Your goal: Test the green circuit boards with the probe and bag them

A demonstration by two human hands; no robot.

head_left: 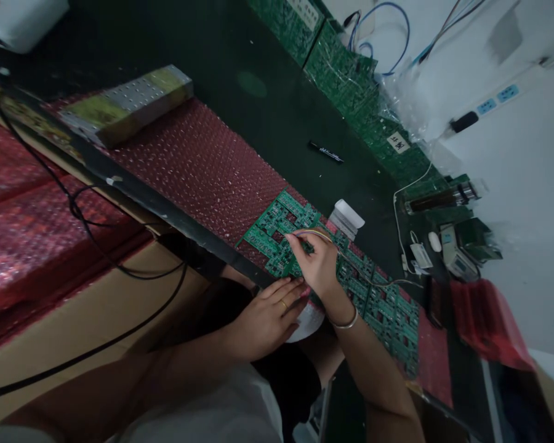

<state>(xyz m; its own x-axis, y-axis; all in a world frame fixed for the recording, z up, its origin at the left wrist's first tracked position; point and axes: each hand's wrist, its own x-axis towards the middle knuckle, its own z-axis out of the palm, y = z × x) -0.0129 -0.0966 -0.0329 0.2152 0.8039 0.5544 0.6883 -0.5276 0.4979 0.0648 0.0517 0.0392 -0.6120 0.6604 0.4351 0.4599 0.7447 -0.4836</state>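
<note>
My right hand [317,261], with a bangle on its wrist, pinches a thin pale wire [373,280] between thumb and index finger. The wire loops over the hand and trails off to the right; its tip is too small to make out. Beneath the fingers lies a green circuit board [263,237] on red bubble wrap. My left hand [268,317], a ring on one finger, rests by the board's near edge with fingers stretched out side by side. A white round thing [307,323] shows partly below the hands. More circuit boards [388,314] run in a row to the right.
Red bubble wrap [189,166] covers the table's near side, with a metal block [129,104] on it. Beyond lie a black marker [325,151] and a small white box [347,215]. Stacked boards [346,86] line the wall. A black cable [120,332] hangs at left.
</note>
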